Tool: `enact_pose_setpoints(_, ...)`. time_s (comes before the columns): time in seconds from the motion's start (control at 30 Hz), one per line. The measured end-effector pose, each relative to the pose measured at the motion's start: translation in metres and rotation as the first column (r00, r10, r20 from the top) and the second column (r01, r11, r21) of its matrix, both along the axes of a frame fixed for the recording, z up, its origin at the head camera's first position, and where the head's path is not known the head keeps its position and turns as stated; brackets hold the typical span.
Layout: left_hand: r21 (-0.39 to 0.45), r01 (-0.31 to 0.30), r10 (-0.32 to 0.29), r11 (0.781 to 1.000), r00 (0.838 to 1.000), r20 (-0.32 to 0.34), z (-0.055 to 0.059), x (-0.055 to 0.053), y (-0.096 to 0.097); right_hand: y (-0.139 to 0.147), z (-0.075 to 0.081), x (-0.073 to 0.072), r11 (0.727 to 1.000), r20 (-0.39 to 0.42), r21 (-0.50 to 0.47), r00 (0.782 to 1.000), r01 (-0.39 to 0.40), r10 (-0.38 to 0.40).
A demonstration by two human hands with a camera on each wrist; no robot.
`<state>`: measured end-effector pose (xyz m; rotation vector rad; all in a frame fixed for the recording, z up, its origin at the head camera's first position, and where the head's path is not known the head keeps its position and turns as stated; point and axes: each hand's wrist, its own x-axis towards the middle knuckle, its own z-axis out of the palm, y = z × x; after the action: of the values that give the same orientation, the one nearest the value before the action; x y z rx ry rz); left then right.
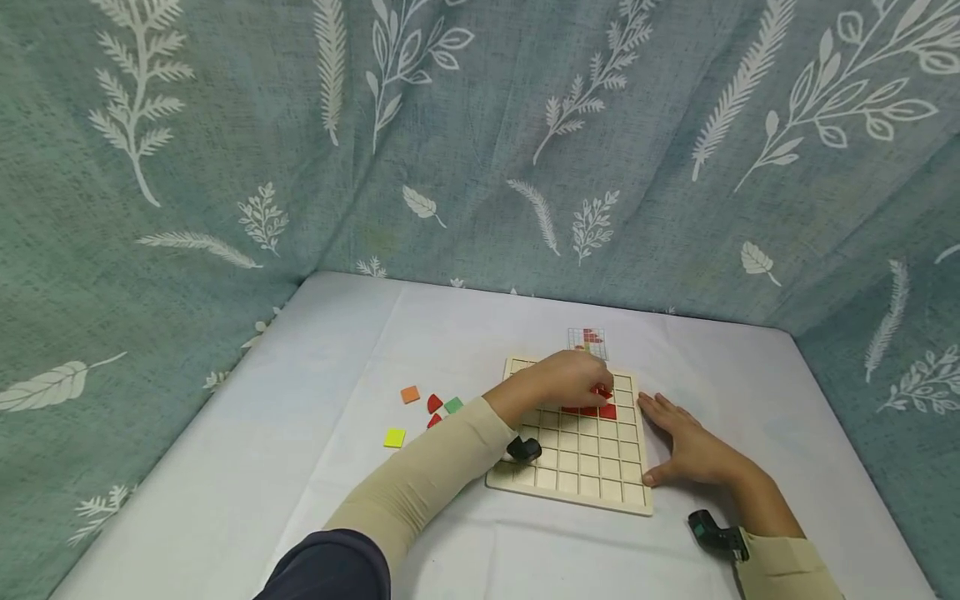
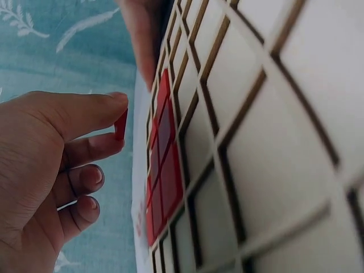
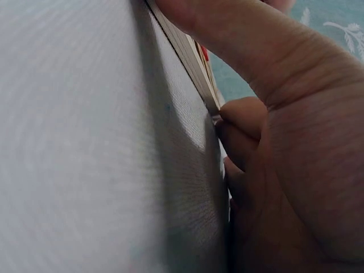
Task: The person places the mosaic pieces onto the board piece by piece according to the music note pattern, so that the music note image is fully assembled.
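Observation:
My left hand (image 1: 572,379) is over the far part of a pale wooden grid board (image 1: 588,463). Between thumb and forefinger it pinches a small red piece (image 2: 120,124), seen nearly edge-on in the left wrist view, apart from the board. Several red tiles (image 2: 169,175) sit in neighbouring cells of the grid, partly covered by the hand in the head view. At the board's right edge rests my right hand (image 1: 693,450), fingers spread, with thumb and fingertips against the side of the board.
Left of the board lie an orange square (image 1: 410,394), a yellow square (image 1: 394,437), a green square (image 1: 453,405) and red rounded pieces (image 1: 435,403), some partly behind the left sleeve. A printed grid card (image 1: 577,337) lies beyond the board. A leaf-patterned curtain (image 1: 465,208) hangs behind the table.

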<state>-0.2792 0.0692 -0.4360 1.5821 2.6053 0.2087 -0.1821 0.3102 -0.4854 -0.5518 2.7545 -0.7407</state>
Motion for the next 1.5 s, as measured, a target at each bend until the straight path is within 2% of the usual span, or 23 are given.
enact_pose_setpoints(0.1,-0.002,0.008,-0.008,1.0,1.0,0.0,-0.002,0.002,0.008,0.0,0.001,-0.001,1.0,0.009,0.007,1.0,0.01,-0.01)
enact_pose_setpoints(0.27,-0.014,0.032,-0.032,0.999,0.999,0.0,-0.007,0.004,0.022,-0.001,0.003,-0.002,1.0,0.002,-0.005,1.0,-0.02,0.02)
enact_pose_setpoints(0.47,-0.037,-0.007,0.008,0.999,0.999,0.044,-0.012,0.008,0.033,-0.003,0.003,-0.002,1.0,0.015,0.002,1.0,-0.012,0.012)
enact_pose_setpoints(0.8,-0.059,-0.042,0.044,0.997,0.998,0.034,-0.023,0.013,0.041,-0.003,-0.001,0.002,1.0,0.026,-0.001,1.0,0.013,-0.013)
enact_pose_setpoints(1.13,-0.085,-0.065,0.067,0.994,0.998,0.016,-0.02,0.015,0.041,0.0,-0.002,0.002,1.0,0.018,-0.001,1.0,0.0,0.0)
enact_pose_setpoints(1.5,-0.093,-0.046,0.046,0.995,0.999,-0.003,-0.016,0.014,0.04,0.002,0.0,0.001,1.0,-0.006,-0.005,1.0,-0.009,0.009)
